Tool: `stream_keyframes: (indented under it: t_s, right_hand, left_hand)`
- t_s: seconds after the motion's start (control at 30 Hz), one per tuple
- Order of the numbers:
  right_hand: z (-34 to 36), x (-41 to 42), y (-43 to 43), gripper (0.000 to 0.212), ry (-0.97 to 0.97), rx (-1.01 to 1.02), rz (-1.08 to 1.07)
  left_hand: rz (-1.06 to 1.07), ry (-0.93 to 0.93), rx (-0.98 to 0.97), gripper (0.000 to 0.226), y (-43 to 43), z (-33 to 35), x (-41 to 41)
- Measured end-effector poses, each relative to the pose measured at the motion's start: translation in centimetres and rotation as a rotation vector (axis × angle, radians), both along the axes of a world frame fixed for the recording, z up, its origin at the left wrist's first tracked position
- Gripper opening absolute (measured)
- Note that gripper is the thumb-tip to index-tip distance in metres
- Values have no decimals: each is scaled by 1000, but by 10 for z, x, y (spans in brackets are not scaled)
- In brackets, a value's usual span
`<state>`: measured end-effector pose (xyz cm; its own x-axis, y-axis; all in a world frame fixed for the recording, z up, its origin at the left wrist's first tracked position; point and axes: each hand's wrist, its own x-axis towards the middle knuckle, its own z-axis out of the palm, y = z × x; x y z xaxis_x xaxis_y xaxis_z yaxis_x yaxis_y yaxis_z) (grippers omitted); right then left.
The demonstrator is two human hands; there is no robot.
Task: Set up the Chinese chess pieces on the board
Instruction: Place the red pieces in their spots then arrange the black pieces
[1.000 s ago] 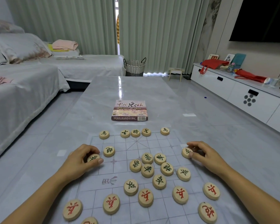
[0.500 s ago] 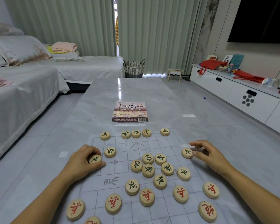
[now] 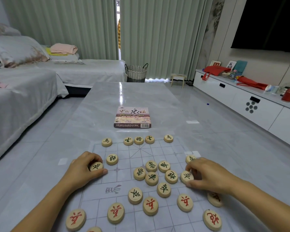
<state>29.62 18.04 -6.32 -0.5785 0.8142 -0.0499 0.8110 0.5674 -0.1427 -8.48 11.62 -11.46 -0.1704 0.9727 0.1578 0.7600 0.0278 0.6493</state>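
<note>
A clear plastic chess board (image 3: 157,153) lies on the grey table. Several wooden black-lettered pieces stand along its far row (image 3: 138,140), and a loose cluster (image 3: 151,177) sits mid-board. Red-lettered pieces (image 3: 150,205) lie across the near rows. My left hand (image 3: 84,169) is curled around a black-lettered piece (image 3: 96,166) at the board's left edge. My right hand (image 3: 208,174) pinches another black-lettered piece (image 3: 186,176) at the right of the cluster, just below a piece (image 3: 189,159) at the right edge.
The chess box (image 3: 132,117) lies flat on the table beyond the board. A covered sofa (image 3: 23,91) runs along the left, a white cabinet (image 3: 251,101) along the right, and a wicker basket (image 3: 136,72) stands past the table's far end.
My right hand left the piece at the right edge and moved down and inward onto another black piece. My left hand stays on its piece.
</note>
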Motion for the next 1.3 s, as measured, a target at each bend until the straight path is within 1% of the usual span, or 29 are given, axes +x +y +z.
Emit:
stream_keyframes:
  t_s: [0.17, 0.33, 0.5, 0.6, 0.67, 0.77, 0.9, 1.03, 1.3]
  right_hand:
    - [8, -10, 37, 43, -2, 62, 42]
    - [8, -35, 51, 43, -158, 35, 109]
    - [8, -63, 43, 42, -123, -40, 210]
    - [9, -68, 40, 42, -135, -49, 247]
    - [12, -64, 44, 42, -143, -52, 224]
    - [12, -58, 46, 44, -107, -112, 191]
    - [8, -58, 45, 56, -69, -141, 140]
    - [5, -60, 44, 44, -55, -91, 128]
    - [0, -60, 41, 45, -78, -60, 84]
  left_hand:
    - [1, 0, 8, 28, 0, 1, 1]
    - [2, -4, 3, 27, 0, 1, 1]
    - [10, -8, -5, 27, 0, 2, 1]
    - [8, -13, -3, 27, 0, 2, 1]
    - [8, -17, -4, 27, -1, 2, 1]
    - [10, -16, -5, 28, 0, 2, 1]
    - [10, -17, -6, 28, -1, 1, 1]
    - [17, -34, 1, 28, 0, 1, 1]
    - [16, -35, -12, 30, -1, 1, 0]
